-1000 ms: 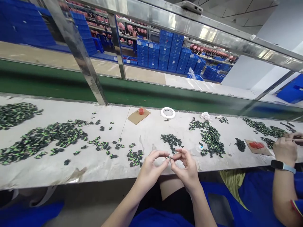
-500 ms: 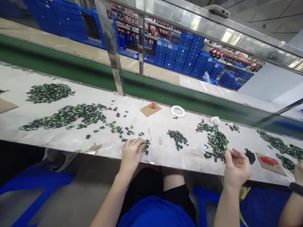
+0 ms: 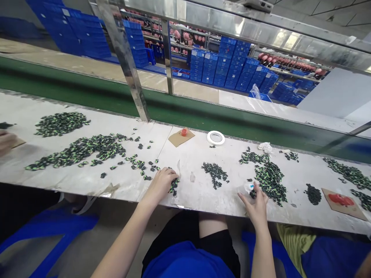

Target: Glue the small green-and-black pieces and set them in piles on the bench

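Note:
My left hand [image 3: 162, 182] rests at the near edge of the white bench [image 3: 203, 193]. Its fingers are curled together over a small pile of dark and green parts [image 3: 174, 186]; what they pinch is hidden. My right hand [image 3: 255, 203] lies further right with fingers spread, fingertips touching the near edge of a bigger green-and-black pile [image 3: 270, 178], beside a small white and blue scrap [image 3: 248, 187]. A small dark pile [image 3: 215, 172] sits between my hands.
Long heaps of parts [image 3: 81, 150] spread left. A cardboard piece with a red cap [image 3: 181, 136], a tape roll [image 3: 215, 138] and a crumpled white scrap [image 3: 264, 147] lie at the back. Behind them run a green belt [image 3: 203, 116] and a metal post [image 3: 127, 69]. Another person's hand [image 3: 5, 141] shows at the far left.
My hands were together at the middle holding a small part. They have since parted: the left went down onto the small pile, the right reached out to the bigger pile. The view shifted right.

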`<control>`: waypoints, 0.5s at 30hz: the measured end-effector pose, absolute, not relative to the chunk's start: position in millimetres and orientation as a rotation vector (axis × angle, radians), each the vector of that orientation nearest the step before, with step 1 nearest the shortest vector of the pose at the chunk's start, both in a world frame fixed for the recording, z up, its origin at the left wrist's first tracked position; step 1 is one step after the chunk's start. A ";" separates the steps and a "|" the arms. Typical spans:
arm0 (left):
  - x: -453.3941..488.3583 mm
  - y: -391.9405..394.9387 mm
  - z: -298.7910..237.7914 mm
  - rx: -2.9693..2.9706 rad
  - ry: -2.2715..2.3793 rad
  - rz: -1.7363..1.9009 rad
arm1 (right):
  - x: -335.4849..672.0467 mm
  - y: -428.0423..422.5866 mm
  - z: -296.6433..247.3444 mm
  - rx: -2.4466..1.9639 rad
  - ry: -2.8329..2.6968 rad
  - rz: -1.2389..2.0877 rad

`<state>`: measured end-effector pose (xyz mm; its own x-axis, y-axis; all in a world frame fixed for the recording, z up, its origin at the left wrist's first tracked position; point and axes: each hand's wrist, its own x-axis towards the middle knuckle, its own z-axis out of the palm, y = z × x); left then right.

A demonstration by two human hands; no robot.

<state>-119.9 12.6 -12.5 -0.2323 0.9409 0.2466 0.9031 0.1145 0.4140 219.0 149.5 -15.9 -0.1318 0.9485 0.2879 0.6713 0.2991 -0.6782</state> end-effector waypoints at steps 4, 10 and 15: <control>-123.5 26.6 -11.3 1.945 2.167 0.820 | 208.0 156.0 -13.8 -1.356 -1.865 0.492; -81.2 35.3 -8.6 1.909 1.890 1.111 | 193.4 138.6 -7.2 -1.209 -1.560 0.869; -41.8 38.2 -27.3 1.924 2.005 1.193 | 172.3 114.6 -9.3 -1.126 -1.319 1.043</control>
